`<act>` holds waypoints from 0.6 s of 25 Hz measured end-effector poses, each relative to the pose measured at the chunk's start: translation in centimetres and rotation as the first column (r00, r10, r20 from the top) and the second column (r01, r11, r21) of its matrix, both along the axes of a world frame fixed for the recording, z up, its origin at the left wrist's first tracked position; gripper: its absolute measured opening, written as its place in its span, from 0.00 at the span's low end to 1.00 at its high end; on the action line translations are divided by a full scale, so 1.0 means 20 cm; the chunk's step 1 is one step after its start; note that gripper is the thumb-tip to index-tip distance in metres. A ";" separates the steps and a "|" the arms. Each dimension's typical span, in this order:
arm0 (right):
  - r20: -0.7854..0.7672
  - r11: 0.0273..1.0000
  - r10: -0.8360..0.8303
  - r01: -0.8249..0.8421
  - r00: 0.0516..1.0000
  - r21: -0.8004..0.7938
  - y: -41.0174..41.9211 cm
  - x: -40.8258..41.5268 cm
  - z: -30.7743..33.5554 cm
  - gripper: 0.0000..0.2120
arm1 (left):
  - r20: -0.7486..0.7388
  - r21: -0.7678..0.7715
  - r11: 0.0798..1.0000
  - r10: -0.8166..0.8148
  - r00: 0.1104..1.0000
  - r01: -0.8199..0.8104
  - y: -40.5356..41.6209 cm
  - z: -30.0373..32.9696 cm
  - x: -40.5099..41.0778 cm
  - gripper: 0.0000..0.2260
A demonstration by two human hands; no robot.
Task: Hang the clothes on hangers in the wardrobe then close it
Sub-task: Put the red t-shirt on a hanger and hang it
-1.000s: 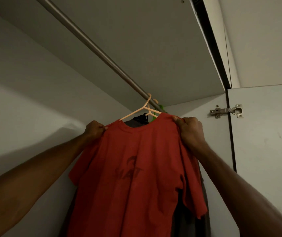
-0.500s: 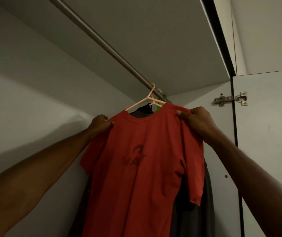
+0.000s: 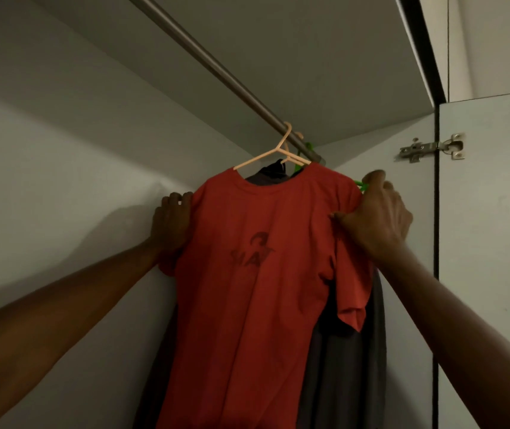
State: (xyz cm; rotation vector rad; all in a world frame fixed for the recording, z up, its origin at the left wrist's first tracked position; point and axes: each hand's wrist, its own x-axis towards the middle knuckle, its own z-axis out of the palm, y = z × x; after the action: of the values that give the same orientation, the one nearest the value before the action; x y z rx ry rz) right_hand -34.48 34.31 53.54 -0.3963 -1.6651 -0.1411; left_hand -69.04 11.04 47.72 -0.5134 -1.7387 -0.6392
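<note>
Lighting was dim and warm-grey throughout, with no glare. Light reached the interior from behind the viewer, brightest on the back wall (image 3: 61, 168) at centre left. The left arm (image 3: 71, 301) cast a broad soft shadow on that wall in the lower left of the frame. The red shirt (image 3: 247, 289) was muted, its print barely legible. The rail (image 3: 216, 69) bowed slightly from wide-angle distortion. Focus was fair; forearms at the bottom corners were soft and underexposed.
</note>
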 end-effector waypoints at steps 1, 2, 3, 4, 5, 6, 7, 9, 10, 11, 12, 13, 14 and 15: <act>-0.026 0.990 -0.075 0.078 0.997 0.122 -0.02 -0.02 -0.03 0.41 | -0.081 0.009 1.000 -0.012 0.997 0.013 0.02 -0.04 0.03 0.24; -0.053 0.961 -0.135 0.144 0.989 0.238 -0.04 -0.03 -0.04 0.42 | -0.150 0.006 0.998 -0.068 0.986 0.070 0.05 -0.05 0.07 0.27; -0.066 0.929 -0.174 0.186 0.983 0.320 -0.05 -0.06 -0.03 0.42 | -0.186 -0.012 0.987 -0.157 0.970 0.158 0.08 -0.04 0.12 0.29; -0.060 0.906 -0.194 0.202 0.979 0.373 -0.07 -0.07 0.00 0.41 | -0.176 -0.022 0.965 -0.261 0.949 0.261 0.10 0.00 0.19 0.32; -0.037 0.892 -0.200 0.198 0.979 0.406 -0.09 -0.09 0.03 0.40 | -0.123 -0.021 0.930 -0.367 0.922 0.368 0.13 0.04 0.26 0.35; -0.007 0.881 -0.209 0.191 0.978 0.432 -0.11 -0.12 0.07 0.39 | -0.053 -0.020 0.891 -0.453 0.890 0.453 0.15 0.10 0.33 0.40; 0.024 0.867 -0.230 0.194 0.973 0.459 -0.11 -0.15 0.10 0.39 | 0.013 -0.043 0.863 -0.503 0.864 0.503 0.18 0.16 0.38 0.46; 0.108 0.843 -0.298 0.208 0.949 0.496 -0.10 -0.22 0.13 0.43 | 0.111 -0.133 0.849 -0.501 0.858 0.512 0.27 0.26 0.42 0.58; 0.149 0.838 -0.334 0.221 0.931 0.499 -0.09 -0.25 0.13 0.46 | 0.150 -0.165 0.852 -0.477 0.866 0.498 0.32 0.29 0.41 0.64; 0.182 0.837 -0.371 0.243 0.911 0.490 -0.06 -0.28 0.13 0.50 | 0.196 -0.174 0.855 -0.455 0.869 0.488 0.36 0.30 0.39 0.68; 0.208 0.840 -0.399 0.265 0.893 0.473 -0.02 -0.30 0.12 0.54 | 0.246 -0.172 0.856 -0.443 0.862 0.488 0.39 0.31 0.36 0.70; 0.232 0.847 -0.416 0.281 0.879 0.452 0.02 -0.31 0.12 0.56 | 0.292 -0.167 0.853 -0.435 0.851 0.494 0.41 0.31 0.33 0.72; 0.249 0.852 -0.424 0.291 0.871 0.435 0.05 -0.32 0.11 0.58 | 0.320 -0.172 0.850 -0.430 0.844 0.498 0.43 0.31 0.31 0.73; 0.258 0.853 -0.432 0.298 0.864 0.428 0.08 -0.31 0.11 0.58 | 0.325 -0.184 0.850 -0.422 0.846 0.494 0.44 0.32 0.28 0.72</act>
State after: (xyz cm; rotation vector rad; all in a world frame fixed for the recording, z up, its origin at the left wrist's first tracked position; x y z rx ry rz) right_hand -40.73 35.94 55.70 -0.4129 -1.8382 -0.8546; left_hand -63.44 19.89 54.15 -1.1000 -1.9895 -0.8555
